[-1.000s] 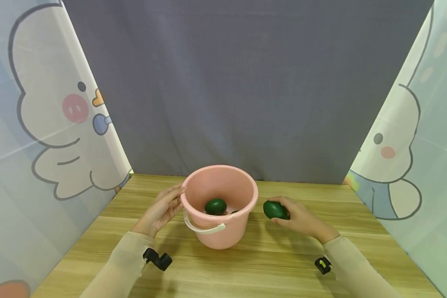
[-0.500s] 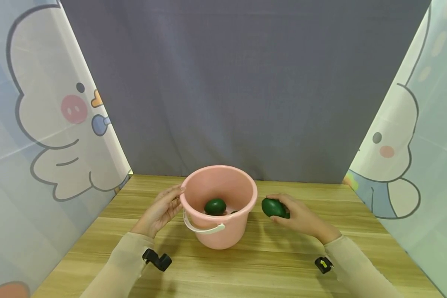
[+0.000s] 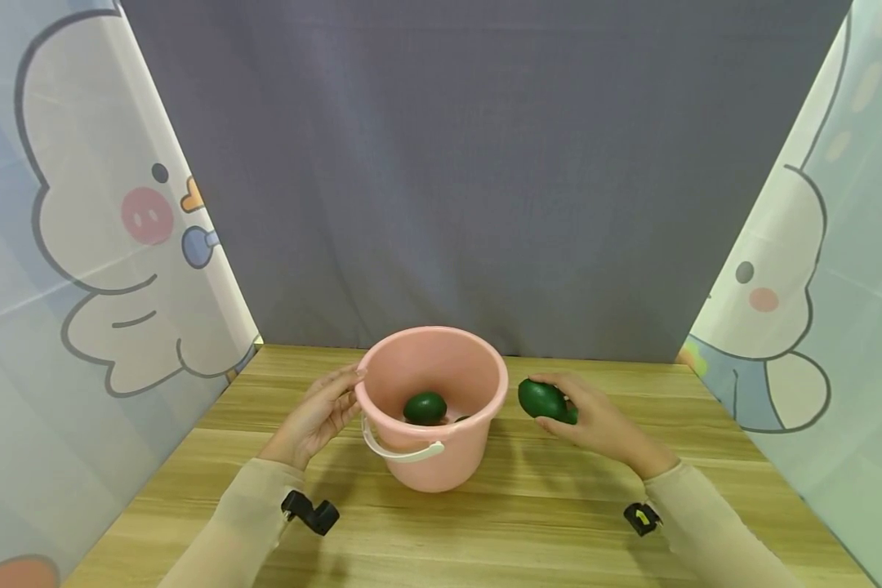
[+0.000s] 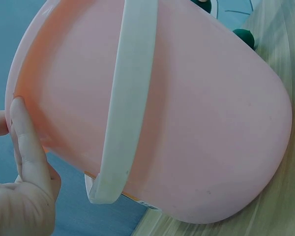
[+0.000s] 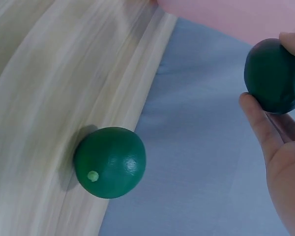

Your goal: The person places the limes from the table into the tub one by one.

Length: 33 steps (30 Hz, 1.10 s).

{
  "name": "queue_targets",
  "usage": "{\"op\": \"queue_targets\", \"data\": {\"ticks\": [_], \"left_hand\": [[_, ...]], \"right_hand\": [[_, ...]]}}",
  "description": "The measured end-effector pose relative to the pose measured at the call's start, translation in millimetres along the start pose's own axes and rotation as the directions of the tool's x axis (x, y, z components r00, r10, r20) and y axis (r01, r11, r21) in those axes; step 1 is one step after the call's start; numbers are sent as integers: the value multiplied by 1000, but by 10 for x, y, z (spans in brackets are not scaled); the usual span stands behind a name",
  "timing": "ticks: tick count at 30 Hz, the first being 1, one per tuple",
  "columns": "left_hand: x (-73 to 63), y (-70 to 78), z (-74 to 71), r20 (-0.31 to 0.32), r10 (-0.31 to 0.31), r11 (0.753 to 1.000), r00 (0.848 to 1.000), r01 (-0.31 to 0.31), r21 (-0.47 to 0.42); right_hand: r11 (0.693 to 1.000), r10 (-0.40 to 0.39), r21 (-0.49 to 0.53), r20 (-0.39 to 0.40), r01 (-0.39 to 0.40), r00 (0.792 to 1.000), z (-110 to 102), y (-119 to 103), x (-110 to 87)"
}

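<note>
The right hand [image 3: 595, 420] grasps a green fruit [image 3: 541, 398], thumb on the near side and fingers on the far side, holding it clear of the table just to the right of the bucket. A second fruit [image 5: 109, 162] rests on the table below that hand (the head view shows only a bit of it past the thumb, while the right wrist view shows it in full, with a pale stem spot).

The left hand [image 3: 327, 406] grips the bucket's rim at its left side, with the rim between thumb and fingers. The pink bucket [image 3: 452, 461] stands upright, its white handle [image 3: 400, 456] hanging low across the near left of the wall. Inside lies another green fruit, the inner fruit [image 3: 425, 407]; to its right, a dark green sliver [image 3: 463, 418] peeks over the near rim.

Both forearms wear pale sleeves [image 3: 713, 523], each with a black mount [image 3: 316, 514] at the wrist. The wood-grain table [image 3: 441, 539] reaches a grey curtain [image 3: 441, 180] at the far side, with cartoon-printed sheets [image 3: 118, 245] left and right.
</note>
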<state>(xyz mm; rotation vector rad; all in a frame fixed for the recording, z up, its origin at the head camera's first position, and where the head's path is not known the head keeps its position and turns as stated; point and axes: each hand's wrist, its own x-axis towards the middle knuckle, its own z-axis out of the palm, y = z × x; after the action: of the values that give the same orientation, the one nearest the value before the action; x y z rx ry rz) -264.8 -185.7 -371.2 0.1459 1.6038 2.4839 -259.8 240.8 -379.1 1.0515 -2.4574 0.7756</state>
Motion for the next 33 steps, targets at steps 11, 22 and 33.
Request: {"op": "queue_targets", "data": {"ticks": [11,22,33], "left_hand": [[4,-6,-1,-15,-3,1000,1000,3,14],[8,10,12,-13,-15,1000,1000,16,21],[-3,16,17,-12,-13,1000,1000,13,19]], "right_hand": [[999,-21,-37,-24,20,999,-88,-18,42],[992,-112,-65,-81,107,990,-151,-82,95],[988,-133,-89,-120,122,984,-198,-133,133]]}}
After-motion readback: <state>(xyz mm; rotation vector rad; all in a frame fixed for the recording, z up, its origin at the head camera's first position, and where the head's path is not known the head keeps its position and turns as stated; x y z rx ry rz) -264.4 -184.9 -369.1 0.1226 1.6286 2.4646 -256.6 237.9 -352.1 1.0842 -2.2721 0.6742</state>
